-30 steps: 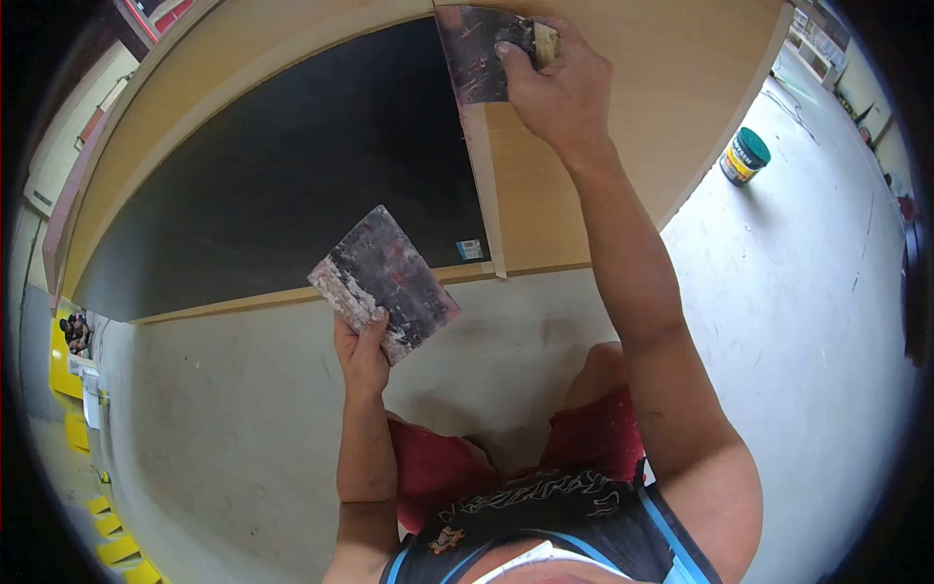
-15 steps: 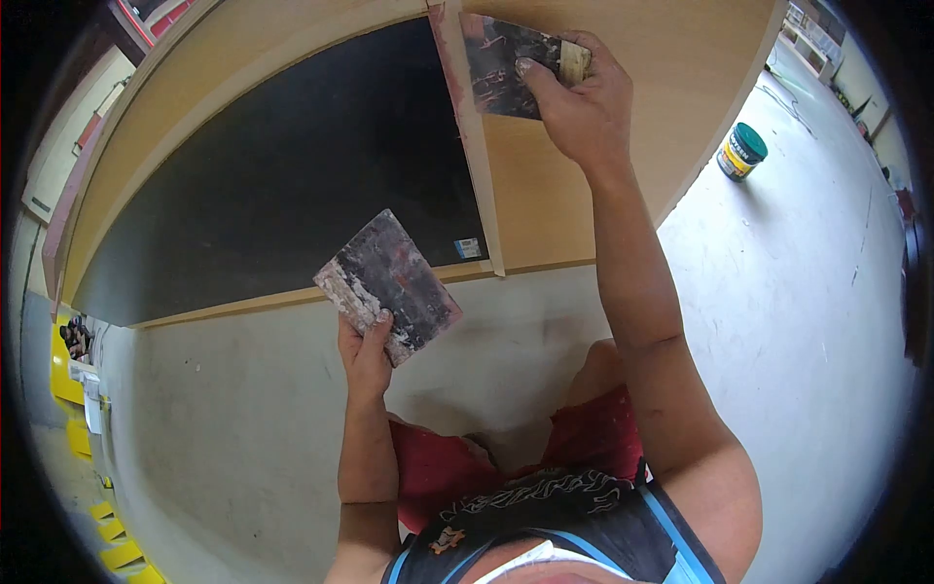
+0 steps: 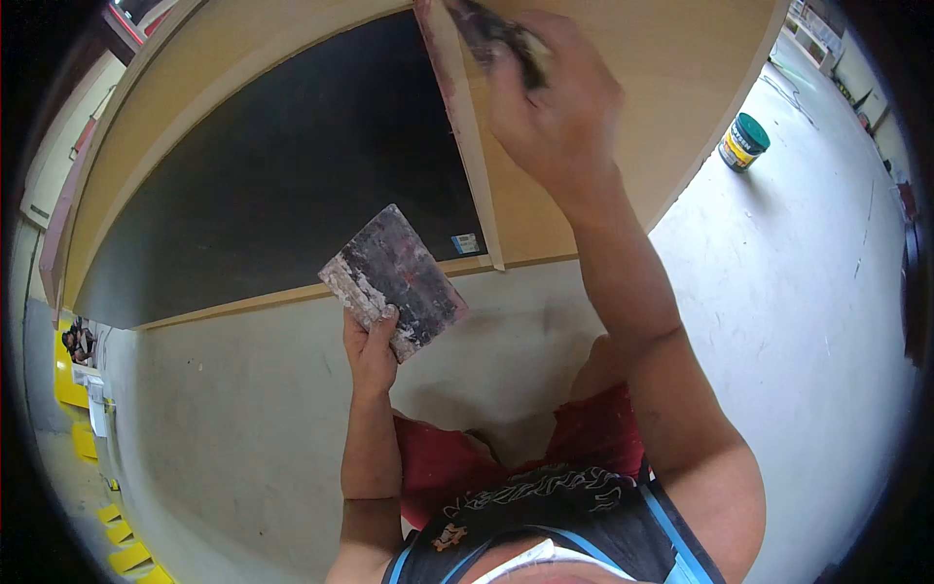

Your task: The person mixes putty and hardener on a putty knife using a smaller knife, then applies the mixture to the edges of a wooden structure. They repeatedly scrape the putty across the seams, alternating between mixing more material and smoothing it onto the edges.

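Observation:
My right hand [image 3: 564,112], blurred by motion, grips a wide putty knife [image 3: 480,31] near the top of the view. Its dark blade is turned edge-on, close over a pale wooden edge strip [image 3: 476,170] with pinkish filler smeared along its upper part. Lower down, my left hand [image 3: 372,362] holds a flat dark scraper plate [image 3: 404,277] by its near edge, thumb on top. Whitish and pink putty crusts that plate. It overlaps the lower edge of a black panel [image 3: 282,175] in this view.
Light wooden panels [image 3: 623,88] flank the black panel, which bears a small label [image 3: 465,243]. To the right, a bucket with a green lid [image 3: 744,143] stands on the grey floor [image 3: 798,321]. Yellow pieces [image 3: 126,557] line the far left.
My right hand has moved left and up slightly, tilting the putty knife from face-on to nearly edge-on. My left hand and its plate have barely shifted.

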### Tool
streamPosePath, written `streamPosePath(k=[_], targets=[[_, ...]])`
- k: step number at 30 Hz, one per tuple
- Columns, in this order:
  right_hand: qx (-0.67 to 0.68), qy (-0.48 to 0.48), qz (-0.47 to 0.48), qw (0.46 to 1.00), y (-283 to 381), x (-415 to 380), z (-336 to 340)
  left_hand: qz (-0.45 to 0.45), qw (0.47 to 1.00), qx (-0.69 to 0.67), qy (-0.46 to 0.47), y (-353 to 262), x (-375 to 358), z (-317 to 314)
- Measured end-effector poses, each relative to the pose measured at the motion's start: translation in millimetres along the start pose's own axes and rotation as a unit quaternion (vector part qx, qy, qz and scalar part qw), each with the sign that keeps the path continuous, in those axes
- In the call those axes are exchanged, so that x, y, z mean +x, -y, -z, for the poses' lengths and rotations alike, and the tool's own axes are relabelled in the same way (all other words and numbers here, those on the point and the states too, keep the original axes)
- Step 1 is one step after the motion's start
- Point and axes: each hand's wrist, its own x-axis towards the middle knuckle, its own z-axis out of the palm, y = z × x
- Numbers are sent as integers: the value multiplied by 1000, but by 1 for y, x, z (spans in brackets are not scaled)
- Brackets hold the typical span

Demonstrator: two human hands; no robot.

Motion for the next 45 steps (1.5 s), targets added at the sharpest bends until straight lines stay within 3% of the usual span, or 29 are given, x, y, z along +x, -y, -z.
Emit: streamPosePath(k=[3,4,5,6,8,11,12,14,15,16,17,18,19,20,21,22,24,27,33,36,38,41,45], targets=[[37,-43,-58,997,19,-25,41,-38,996,-60,52,9,5,2],[191,102,-221,951,21,-38,56,-4,983,-170,74,2,5,-4],[335,236,-367,835,20,-47,63,32,956,-275,95,-1,4,-9],[336,227,-372,835,13,-61,61,34,958,-266,99,-1,2,-12],[319,438,-397,741,-1,-89,54,7,944,-302,136,2,-1,-16],[373,354,-463,722,-7,-95,71,-40,946,-288,143,1,-4,-10],[379,349,-464,721,-8,-93,72,-42,948,-281,144,3,-1,-3],[301,245,-433,814,-9,-88,73,-26,855,-395,336,1,6,16],[308,243,-432,812,-8,-83,71,-29,858,-389,334,-1,5,20],[334,166,-427,823,-5,-77,67,-44,907,-354,226,-5,2,22],[358,89,-420,829,-2,-71,62,-59,922,-338,178,-15,-4,12],[364,89,-421,826,-1,-65,56,-72,936,-318,129,-25,-10,3],[273,82,-301,910,-2,-60,49,-74,938,-314,126,-23,-12,3],[174,73,-174,967,-1,-55,41,-42,948,-311,56,-17,-13,6],[178,73,-175,966,3,-50,33,-13,951,-308,-14,-11,-12,11],[173,45,-139,974,7,-44,24,-15,951,-307,-18,-5,-11,19],[169,20,-101,980,11,-37,12,1,947,-318,54,5,-12,36],[131,44,-131,982,8,-30,-2,2,963,-268,28,4,-12,41],[80,-8,-51,995,1,-30,-27,-15,959,-282,14,13,-12,45],[52,56,-54,996,7,-26,-18,-22,959,-281,19,15,-12,49],[143,101,-205,963,-7,-20,1,-12,961,-277,18,12,-12,49],[215,57,-257,940,-12,-9,17,1,955,-295,21,4,-11,44],[315,81,-291,900,-39,9,5,-3,956,-293,21,13,-9,46]])
